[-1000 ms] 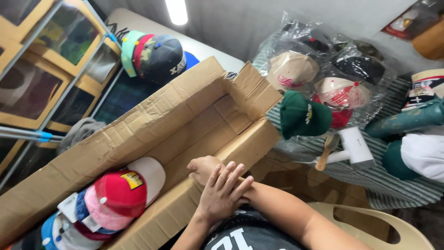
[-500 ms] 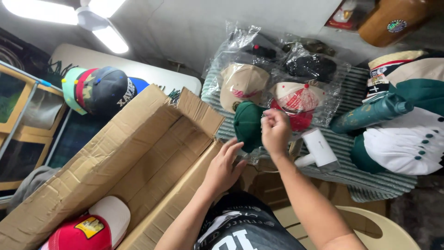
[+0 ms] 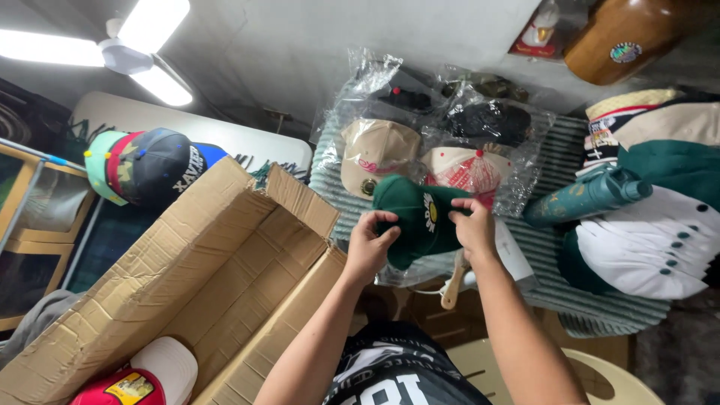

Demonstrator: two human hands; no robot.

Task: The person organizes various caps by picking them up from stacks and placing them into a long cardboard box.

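Change: 1 second ago both hands rested together on the near wall of the cardboard box (image 3: 187, 277); half a second ago the right hand was reaching to the green cap (image 3: 420, 217) on the table. Now both hands hold that cap, lifted clear of the striped cloth (image 3: 540, 255).
Meaning: the work has moved from the box to the cap, which is now picked up and being handled, in my judgement.
Cap position: in the air above the table edge, just right of the box's open flap, in front of the bagged caps (image 3: 420, 142); its front, with a small flower patch, faces up.
Left hand (image 3: 369, 247): forearm rising from the lower middle, fingers curled and pinching the cap's left edge.
Right hand (image 3: 474, 225): forearm coming up from the lower right, fingers closed on the cap's right side beside the patch.
Nearby: a wooden-handled tool (image 3: 450, 289) below the cap; a red-and-white cap (image 3: 142, 375) in the box; a stack of caps (image 3: 142, 169) beyond it.
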